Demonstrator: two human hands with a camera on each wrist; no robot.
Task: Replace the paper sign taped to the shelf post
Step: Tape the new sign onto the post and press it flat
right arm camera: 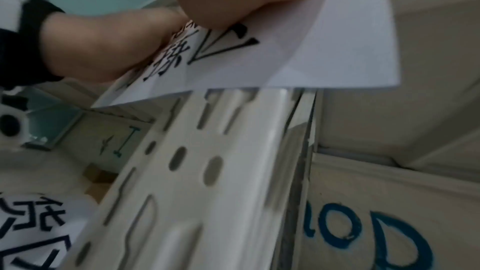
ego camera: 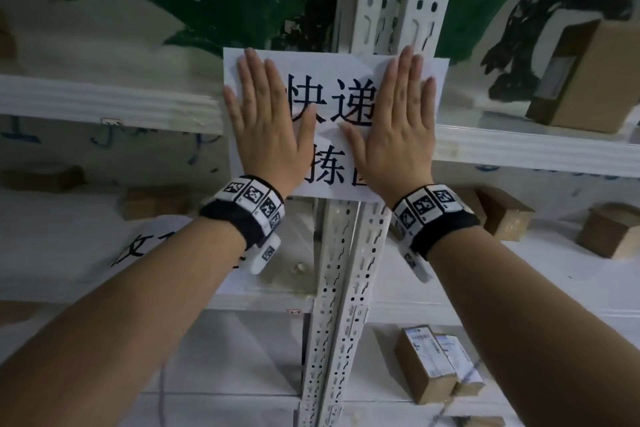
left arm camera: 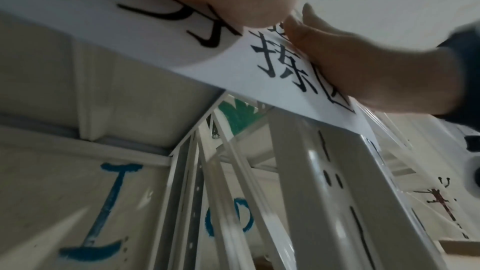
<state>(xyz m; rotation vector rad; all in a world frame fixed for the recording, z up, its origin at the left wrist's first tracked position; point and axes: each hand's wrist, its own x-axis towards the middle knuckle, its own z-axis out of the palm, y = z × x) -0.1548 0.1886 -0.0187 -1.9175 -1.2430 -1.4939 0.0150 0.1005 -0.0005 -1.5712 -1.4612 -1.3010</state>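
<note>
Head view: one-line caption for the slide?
Both flat hands, left hand and right hand, press a printed paper sign against the white slotted shelf post.

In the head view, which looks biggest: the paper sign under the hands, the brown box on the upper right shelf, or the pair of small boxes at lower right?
1. Paper sign, clearly largest.
2. Brown box.
3. Pair of small boxes, looks smaller, but it may sit at a different distance, so true size is unsure.

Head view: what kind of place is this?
Probably a parcel sorting or storage room. White slotted steel shelf posts carry shelves of small cardboard boxes, some labelled, and both hands press a paper sign that reads in part "快递" (express delivery) against the post.
</note>
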